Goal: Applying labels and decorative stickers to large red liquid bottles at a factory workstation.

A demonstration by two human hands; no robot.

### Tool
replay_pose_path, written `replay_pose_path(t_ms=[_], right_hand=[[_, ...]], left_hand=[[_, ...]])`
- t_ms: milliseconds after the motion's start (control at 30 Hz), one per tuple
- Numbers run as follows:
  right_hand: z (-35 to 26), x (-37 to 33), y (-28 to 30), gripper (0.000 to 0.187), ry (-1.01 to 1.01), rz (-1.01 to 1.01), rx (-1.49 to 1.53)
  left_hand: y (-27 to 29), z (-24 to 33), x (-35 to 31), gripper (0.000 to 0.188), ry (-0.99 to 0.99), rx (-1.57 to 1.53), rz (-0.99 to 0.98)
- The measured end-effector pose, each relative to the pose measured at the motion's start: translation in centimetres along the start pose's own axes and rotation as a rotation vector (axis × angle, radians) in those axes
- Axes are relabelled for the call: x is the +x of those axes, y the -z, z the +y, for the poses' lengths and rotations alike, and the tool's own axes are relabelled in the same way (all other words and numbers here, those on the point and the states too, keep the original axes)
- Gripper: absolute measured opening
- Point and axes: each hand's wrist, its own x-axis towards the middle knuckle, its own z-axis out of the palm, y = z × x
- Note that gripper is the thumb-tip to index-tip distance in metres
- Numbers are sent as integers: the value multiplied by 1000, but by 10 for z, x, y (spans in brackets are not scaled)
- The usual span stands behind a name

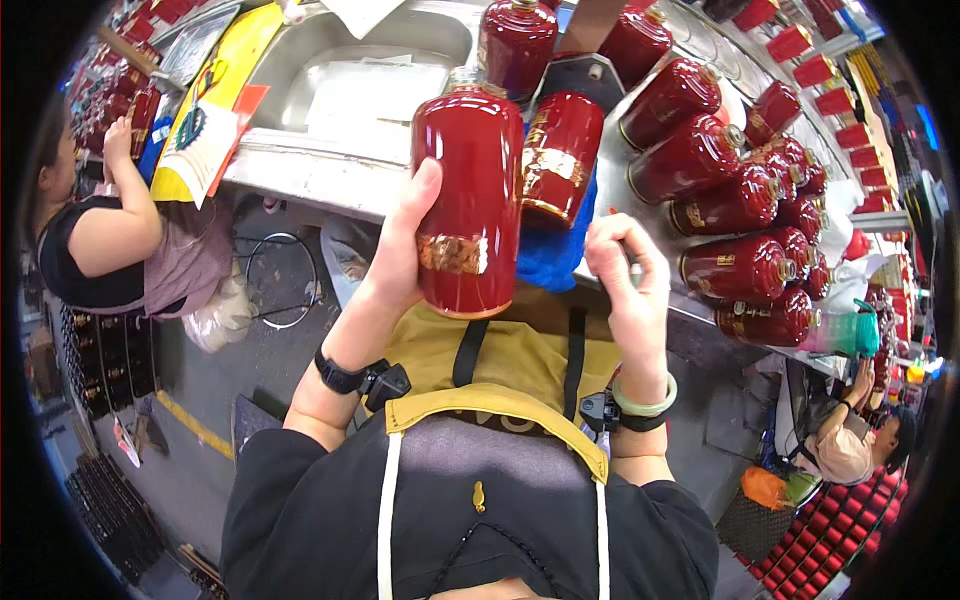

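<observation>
My left hand (408,235) is wrapped round a large glossy red glass bottle (466,180), held upright in front of me. A gold label patch sits low on the bottle's side. My right hand (630,270) is raised to the right of it, apart from the bottle. Its fingers are curled in toward the thumb, and whatever they pinch, if anything, is too small to make out. Behind the held bottle another red bottle (560,165) with gold decoration leans against a dark grey fixture (585,78), above a blue cloth (560,250).
Several red bottles (690,160) lie or stand on the metal bench to the right, beside a green-capped container (850,333). A steel sink (270,75) is at the far left, near yellow sheeting (235,50). Other people work at left (110,240) and right (845,445).
</observation>
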Motion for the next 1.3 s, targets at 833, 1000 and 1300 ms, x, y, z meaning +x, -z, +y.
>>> replay_pose_path(t_ms=[833, 1000, 1300], right_hand=[[87, -12, 55, 81, 154, 722, -196], [89, -1, 58, 79, 212, 853, -272], [77, -28, 53, 69, -8, 841, -308]], left_hand=[[-3, -24, 142, 105, 106, 768, -28], [-14, -21, 158, 114, 115, 921, 20], [-24, -33, 149, 104, 65, 843, 8]])
